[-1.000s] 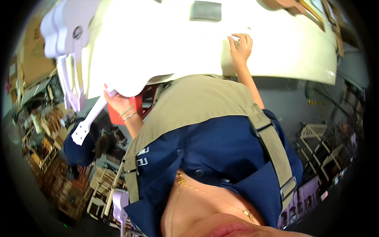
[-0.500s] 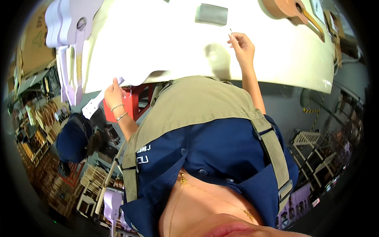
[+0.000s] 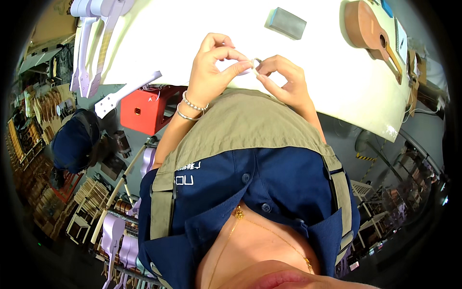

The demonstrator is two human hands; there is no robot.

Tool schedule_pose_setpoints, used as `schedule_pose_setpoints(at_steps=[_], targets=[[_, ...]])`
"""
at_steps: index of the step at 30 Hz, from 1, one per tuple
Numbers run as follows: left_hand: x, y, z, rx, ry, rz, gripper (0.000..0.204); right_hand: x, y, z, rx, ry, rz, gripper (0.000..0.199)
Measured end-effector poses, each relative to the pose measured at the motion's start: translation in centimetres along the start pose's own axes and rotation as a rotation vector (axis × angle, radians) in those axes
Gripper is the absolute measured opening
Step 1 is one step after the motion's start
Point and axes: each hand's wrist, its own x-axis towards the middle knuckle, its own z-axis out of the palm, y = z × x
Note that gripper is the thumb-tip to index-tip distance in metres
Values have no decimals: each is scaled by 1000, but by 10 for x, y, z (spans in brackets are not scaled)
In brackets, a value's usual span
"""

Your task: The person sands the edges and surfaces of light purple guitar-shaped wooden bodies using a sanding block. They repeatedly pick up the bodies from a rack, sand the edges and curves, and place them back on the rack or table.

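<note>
My left hand (image 3: pixel 214 65) and my right hand (image 3: pixel 286 79) are close together over the near edge of the white table (image 3: pixel 327 72). A small pale strip (image 3: pixel 256 65), bent into a loop, is pinched between the fingertips of both hands. Its material is too small to make out. To the left of my left hand, a lavender ukulele neck with a white headstock (image 3: pixel 127 94) juts over the table edge. The body end of it is lost in the glare. A grey block with a blue side (image 3: pixel 288 23) lies beyond my right hand.
Several lavender ukuleles (image 3: pixel 103 41) rest at the table's far left. A brown ukulele (image 3: pixel 363 26) lies at the far right. Below the left edge stands a red stool (image 3: pixel 139 113). Another person in a navy cap (image 3: pixel 74 139) is at left, near wooden parts racks.
My left hand has left the lavender neck and moved right and up to meet my right hand. My right hand has drawn nearer; the strip it held is now looped between both.
</note>
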Motion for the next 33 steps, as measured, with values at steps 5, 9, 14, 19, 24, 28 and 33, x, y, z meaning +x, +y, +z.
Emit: schedule_pose_setpoints(at_steps=[5,9,14,19,24,28,33], targets=[[-10,-7,2,313,216,172,13,2,5,15,-170,105,272,11],[-15,-18,3,311,250,177,14,6,14,29,-382,191,107,9],[-9,-31,15,352,394,407,14,13,17,43,-226,437,228,5],[-10,-26,5,230,292,340,7,6,95,-37,140,953,525,13],[-2,-59,4,272,13,-24,7,-28,131,-91,-665,775,676,36],[10,-74,5,366,4,-64,11,-42,145,-99,-1071,673,705,46],[31,-82,2,420,75,-55,11,-45,159,-95,-1358,630,661,43]])
